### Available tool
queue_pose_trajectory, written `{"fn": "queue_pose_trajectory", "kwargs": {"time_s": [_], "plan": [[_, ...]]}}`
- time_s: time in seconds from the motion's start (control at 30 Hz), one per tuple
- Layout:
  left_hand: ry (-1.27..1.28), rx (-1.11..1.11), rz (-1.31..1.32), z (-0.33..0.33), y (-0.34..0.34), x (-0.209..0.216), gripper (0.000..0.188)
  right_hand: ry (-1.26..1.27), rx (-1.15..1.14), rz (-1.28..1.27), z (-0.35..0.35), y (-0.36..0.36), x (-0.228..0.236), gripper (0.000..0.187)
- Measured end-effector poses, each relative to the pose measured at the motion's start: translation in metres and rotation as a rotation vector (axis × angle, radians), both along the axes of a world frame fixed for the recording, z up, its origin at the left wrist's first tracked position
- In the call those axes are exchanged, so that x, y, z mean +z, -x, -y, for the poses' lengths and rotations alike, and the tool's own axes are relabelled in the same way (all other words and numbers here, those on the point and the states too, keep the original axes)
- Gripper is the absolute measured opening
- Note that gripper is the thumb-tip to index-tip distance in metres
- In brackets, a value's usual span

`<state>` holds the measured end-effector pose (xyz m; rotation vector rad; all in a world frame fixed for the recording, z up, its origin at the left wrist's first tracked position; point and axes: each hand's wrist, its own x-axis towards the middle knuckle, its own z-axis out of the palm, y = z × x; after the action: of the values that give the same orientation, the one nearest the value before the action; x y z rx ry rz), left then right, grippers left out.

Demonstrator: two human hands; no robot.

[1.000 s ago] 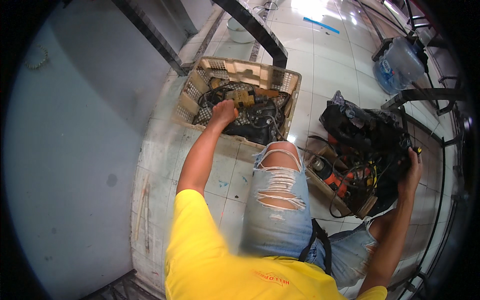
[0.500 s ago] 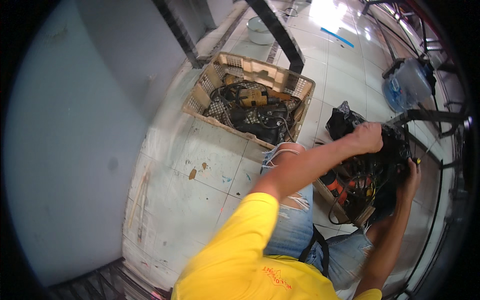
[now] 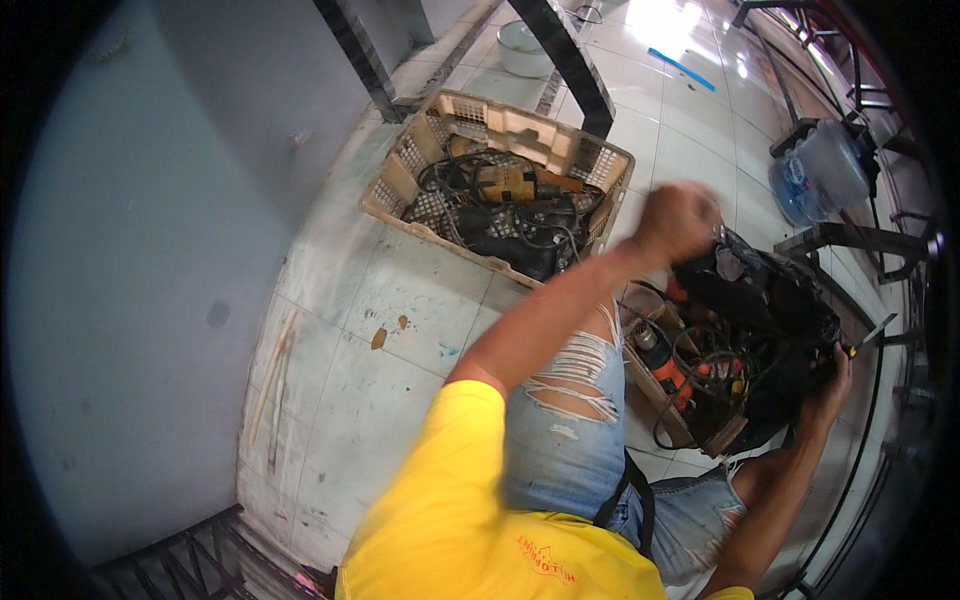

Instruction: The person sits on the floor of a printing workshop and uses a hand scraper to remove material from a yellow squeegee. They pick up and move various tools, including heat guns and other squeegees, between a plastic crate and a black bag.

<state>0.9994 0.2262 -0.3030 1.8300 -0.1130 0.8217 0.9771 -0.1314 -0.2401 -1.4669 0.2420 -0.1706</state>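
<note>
My left hand [image 3: 680, 222] is raised beside the upper left edge of a black plastic bag [image 3: 770, 290]. Its fingers are closed and blurred; whether a bit of the bag is in them is hidden. At the bag's right side, my right hand [image 3: 828, 385] grips a knife [image 3: 876, 332] with a yellow part and a straight silver blade pointing away, and it touches the bag. The bag lies over part of a crate [image 3: 665, 400] of tools. An orange power drill [image 3: 662, 362] and tangled dark cables show in its uncovered part.
A beige plastic crate [image 3: 590, 240] holds a yellow power tool [image 3: 505, 184] and cords. Beyond it are a black metal leg [image 3: 590, 95] and a white basin [image 3: 525, 55]. A clear water jug [image 3: 820, 175] lies at the far right. Two thin sticks [image 3: 275, 385] lie by the grey wall.
My left hand has moved left and away from the bag. More of the drill and cables shows. My right hand has shifted slightly right and down, and the blade shows more plainly.
</note>
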Motion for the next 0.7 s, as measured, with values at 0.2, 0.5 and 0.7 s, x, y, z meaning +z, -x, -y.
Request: {"fn": "queue_pose_trajectory", "kwargs": {"time_s": [0.2,0.5,0.7], "plan": [[-0.769,-0.308,-0.968,-0.135,-0.015,-0.169,0.036,0.027,0.058,-0.011,0.001,-0.004,-0.004,0.017],[-1.748,-0.162,-0.7,-0.141,-0.026,-0.207,0.018,0.045,0.031,0.009,-0.015,0.005,0.003,0.017],[-1.37,-0.169,-0.809,-0.21,0.002,-0.163,0.025,0.034,-0.007,-0.01,-0.021,0.016,0.01,0.016]]}}
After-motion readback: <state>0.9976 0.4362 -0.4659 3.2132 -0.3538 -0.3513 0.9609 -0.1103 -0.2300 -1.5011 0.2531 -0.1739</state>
